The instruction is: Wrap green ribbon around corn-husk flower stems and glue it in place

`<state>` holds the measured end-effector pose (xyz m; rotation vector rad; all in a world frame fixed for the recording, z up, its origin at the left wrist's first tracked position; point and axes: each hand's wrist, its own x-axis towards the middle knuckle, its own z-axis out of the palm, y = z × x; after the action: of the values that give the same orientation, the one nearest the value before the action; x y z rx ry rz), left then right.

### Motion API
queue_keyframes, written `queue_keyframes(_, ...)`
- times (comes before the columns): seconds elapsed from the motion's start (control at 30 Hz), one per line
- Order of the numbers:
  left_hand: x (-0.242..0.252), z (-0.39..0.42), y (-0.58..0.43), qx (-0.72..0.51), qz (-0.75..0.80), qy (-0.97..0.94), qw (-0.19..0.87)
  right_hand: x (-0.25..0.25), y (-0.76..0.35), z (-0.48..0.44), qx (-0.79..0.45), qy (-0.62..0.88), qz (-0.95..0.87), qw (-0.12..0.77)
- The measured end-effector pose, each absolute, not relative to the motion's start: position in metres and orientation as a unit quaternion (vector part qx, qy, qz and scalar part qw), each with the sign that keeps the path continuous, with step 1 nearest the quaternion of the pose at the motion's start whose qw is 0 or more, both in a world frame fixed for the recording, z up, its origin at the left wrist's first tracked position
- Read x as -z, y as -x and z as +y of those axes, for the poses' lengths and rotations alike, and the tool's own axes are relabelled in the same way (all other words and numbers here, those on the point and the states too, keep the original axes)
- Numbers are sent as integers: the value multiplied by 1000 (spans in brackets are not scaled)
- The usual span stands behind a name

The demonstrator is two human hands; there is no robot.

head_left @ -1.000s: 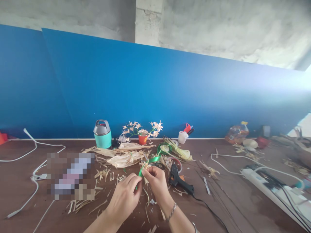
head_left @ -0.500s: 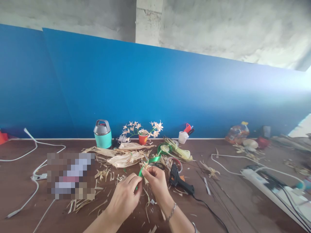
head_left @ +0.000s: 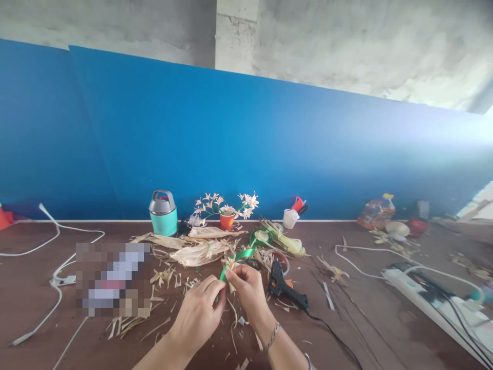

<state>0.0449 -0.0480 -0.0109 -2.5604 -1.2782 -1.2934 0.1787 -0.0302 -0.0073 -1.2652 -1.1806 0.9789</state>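
Observation:
My left hand [head_left: 203,304] is closed, pinching a green ribbon [head_left: 245,254] whose strip runs up to a green roll [head_left: 254,236] behind. Close beside it, my right hand [head_left: 248,289] pinches a small pale husk flower [head_left: 231,263], its pointed petals showing above the fingertips. The ribbon passes along the flower's left side between the two hands. Fingers hide the flower's lower part and the ribbon's end. Just right of my right hand lies a black glue gun [head_left: 287,288], its cord trailing toward the front.
Dried corn husks [head_left: 200,252] and scraps lie beyond my hands. Behind stand a turquoise container [head_left: 163,218], a red cup [head_left: 227,222] of husk flowers and a white cup [head_left: 289,219] with pens. Right of the glue gun is a power strip [head_left: 435,313]; white cables [head_left: 57,298] run left.

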Motion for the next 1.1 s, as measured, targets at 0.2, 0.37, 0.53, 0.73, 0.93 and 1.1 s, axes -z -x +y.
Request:
queue_keyframes(0.2,12,-49,-45,409,-410,815,2,6,-178,-29,-412,533,-495,549)
queue_keyframes(0.37,14,-48,-45,407,-409,817,0,4,-178,-30,-408,535,-496,549)
queue_keyframes(0.53,14,-47,-45,409,-410,815,3,4,-178,-31,-407,530,-498,552)
queue_keyframes(0.73,10,-49,-45,410,-409,815,13,4,-177,-31,-408,534,-497,549)
queue_keyframes(0.93,9,-50,-46,403,-411,818,8,2,-178,-32,-407,532,-496,552)
queue_keyframes(1.1,11,-49,-45,401,-413,818,8,3,-177,-32,-411,530,-494,554)
